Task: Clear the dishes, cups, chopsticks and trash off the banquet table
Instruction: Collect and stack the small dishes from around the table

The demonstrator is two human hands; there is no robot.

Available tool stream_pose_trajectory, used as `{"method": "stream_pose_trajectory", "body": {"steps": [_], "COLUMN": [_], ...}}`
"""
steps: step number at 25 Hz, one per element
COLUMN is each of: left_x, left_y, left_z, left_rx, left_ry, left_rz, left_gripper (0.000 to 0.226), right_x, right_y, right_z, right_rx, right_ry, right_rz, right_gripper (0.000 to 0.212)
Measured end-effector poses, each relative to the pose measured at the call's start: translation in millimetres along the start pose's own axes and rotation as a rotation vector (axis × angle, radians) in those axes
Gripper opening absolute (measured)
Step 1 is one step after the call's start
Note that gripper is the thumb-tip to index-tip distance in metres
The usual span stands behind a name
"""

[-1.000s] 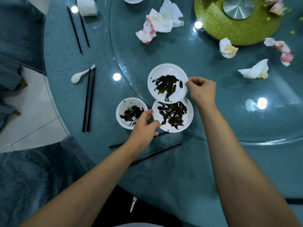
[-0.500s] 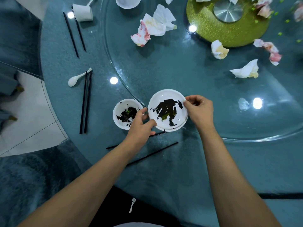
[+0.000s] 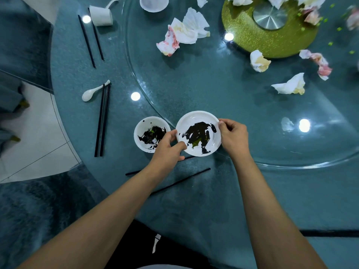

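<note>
A white plate smeared with dark sauce is held at its rims by both hands — the left hand on one side, the right hand on the other. Just beside it, a small bowl is seen on the teal table, near black chopsticks and crumpled napkins.

a round table under a teal cloth fills most of the view, with a glass turntable set on it and a glittery green-gold disc with a metal hub at its middle. bright ceiling lights glint off the glass. at left lie pale floor tiles and teal chair covers.
</note>
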State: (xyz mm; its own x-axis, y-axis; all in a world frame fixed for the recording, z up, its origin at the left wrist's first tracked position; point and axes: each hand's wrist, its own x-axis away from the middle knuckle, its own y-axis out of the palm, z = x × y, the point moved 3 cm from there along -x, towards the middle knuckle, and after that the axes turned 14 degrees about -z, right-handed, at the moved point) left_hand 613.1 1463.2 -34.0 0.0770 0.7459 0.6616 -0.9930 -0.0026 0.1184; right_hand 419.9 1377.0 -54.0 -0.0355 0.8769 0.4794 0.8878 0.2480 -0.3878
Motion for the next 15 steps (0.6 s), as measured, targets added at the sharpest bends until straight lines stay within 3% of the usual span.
{"method": "stream_pose_trajectory", "body": {"steps": [7,15], "left_x": [21,73], "left_y": [-5,-38], "left_z": [5,7], "left_rx": [-0.027,-0.058], "left_ry": [0.038,0.127], "left_rz": [-0.066,-0.104], "left_gripper": [0.039,0.039], "right_x": [27,88], "right_y": [3,28], "right_z": [2,-12], "right_rx": [-0.100,-0.183], "right_ry": [-0.014,-0.089], "right_rz": [0.072,0.153], "right_gripper": [0.031,0.019]}}
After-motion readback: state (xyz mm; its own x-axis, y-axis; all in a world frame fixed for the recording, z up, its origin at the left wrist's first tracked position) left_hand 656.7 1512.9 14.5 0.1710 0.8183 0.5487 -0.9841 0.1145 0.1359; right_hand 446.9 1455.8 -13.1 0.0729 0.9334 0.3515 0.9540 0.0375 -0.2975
